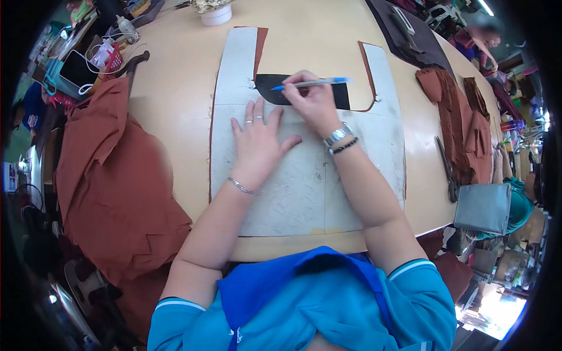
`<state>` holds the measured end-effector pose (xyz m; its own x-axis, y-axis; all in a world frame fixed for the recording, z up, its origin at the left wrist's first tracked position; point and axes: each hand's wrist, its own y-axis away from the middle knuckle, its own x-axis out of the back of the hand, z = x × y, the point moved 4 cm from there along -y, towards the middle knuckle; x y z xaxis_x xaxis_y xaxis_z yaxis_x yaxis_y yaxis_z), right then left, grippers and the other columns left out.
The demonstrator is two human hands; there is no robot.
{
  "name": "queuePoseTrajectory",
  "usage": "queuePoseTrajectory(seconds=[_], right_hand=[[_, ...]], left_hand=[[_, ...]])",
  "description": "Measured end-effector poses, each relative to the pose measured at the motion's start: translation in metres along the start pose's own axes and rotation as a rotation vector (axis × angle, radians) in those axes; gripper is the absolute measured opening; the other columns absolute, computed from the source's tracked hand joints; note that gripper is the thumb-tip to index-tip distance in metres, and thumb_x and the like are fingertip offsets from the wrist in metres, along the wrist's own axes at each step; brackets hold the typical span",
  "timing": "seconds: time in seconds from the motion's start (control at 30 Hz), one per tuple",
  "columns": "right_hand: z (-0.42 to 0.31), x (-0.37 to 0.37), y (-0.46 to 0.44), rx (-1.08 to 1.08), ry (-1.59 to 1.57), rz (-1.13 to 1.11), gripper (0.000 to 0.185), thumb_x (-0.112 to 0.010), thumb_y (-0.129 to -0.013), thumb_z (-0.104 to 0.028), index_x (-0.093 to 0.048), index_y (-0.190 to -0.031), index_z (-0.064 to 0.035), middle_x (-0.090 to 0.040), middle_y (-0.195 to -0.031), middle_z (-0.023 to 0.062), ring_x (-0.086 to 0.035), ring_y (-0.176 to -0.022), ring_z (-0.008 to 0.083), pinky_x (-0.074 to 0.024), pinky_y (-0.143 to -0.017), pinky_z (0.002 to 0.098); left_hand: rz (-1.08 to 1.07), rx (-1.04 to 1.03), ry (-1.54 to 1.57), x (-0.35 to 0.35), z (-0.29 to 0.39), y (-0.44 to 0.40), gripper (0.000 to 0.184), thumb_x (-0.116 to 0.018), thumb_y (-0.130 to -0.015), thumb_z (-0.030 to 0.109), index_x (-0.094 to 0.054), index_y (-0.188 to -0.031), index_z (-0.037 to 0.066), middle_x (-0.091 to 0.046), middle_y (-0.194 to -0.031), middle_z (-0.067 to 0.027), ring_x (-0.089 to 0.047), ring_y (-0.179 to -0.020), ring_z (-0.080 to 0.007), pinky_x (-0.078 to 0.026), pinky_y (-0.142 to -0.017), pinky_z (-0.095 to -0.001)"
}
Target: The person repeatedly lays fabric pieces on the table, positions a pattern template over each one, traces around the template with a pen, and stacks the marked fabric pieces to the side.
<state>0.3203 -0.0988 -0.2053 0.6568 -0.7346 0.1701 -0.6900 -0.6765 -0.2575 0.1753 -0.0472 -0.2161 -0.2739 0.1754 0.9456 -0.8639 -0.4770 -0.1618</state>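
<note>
A large pale pattern piece [281, 199] lies flat over rust-brown fabric [261, 50], whose edge shows around it. In the pattern's neck-shaped cutout sits a black piece [339, 96]. My left hand [257, 131] rests flat on the pattern with its fingers spread, just below the black piece. Held in my right hand [310, 102] is a blue-and-white pen [328, 82]. Its tip is over the left part of the black piece, close to the curved edge; whether it touches cannot be made out.
Crumpled rust-brown cloth [117, 187] covers the table's left side. Scissors [448, 169] and more brown pieces [462, 128] lie to the right. Dark fabric [404, 35] is at the back right, and a white pot [216, 14] at the back. Another person [477, 44] is at the far right.
</note>
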Motion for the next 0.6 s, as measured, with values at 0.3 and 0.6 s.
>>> queuePoseTrajectory(seconds=[0.3, 0.6], right_hand=[[0.020, -0.033, -0.022, 0.025, 0.204, -0.110, 0.017, -0.065, -0.085, -0.017, -0.066, -0.090, -0.0007, -0.069, -0.079, 0.0042, -0.063, -0.069, 0.0082, -0.0513, -0.064, 0.0241], [0.027, -0.034, -0.024, 0.087, 0.207, -0.056, 0.018, -0.067, -0.081, -0.021, -0.069, -0.087, -0.0047, -0.068, -0.072, 0.0069, -0.060, -0.059, 0.0135, -0.0496, -0.057, 0.0274]], left_hand=[[-0.031, 0.005, -0.017, 0.002, 0.002, -0.001, 0.079, -0.064, -0.082, 0.058, -0.041, -0.140, 0.010, -0.034, -0.149, -0.0215, -0.028, -0.141, -0.0391, -0.026, -0.103, -0.0708], [-0.020, 0.009, -0.001, 0.000, 0.003, -0.001, 0.079, -0.065, -0.082, 0.057, -0.041, -0.140, 0.009, -0.033, -0.149, -0.0212, -0.028, -0.141, -0.0394, -0.026, -0.103, -0.0710]])
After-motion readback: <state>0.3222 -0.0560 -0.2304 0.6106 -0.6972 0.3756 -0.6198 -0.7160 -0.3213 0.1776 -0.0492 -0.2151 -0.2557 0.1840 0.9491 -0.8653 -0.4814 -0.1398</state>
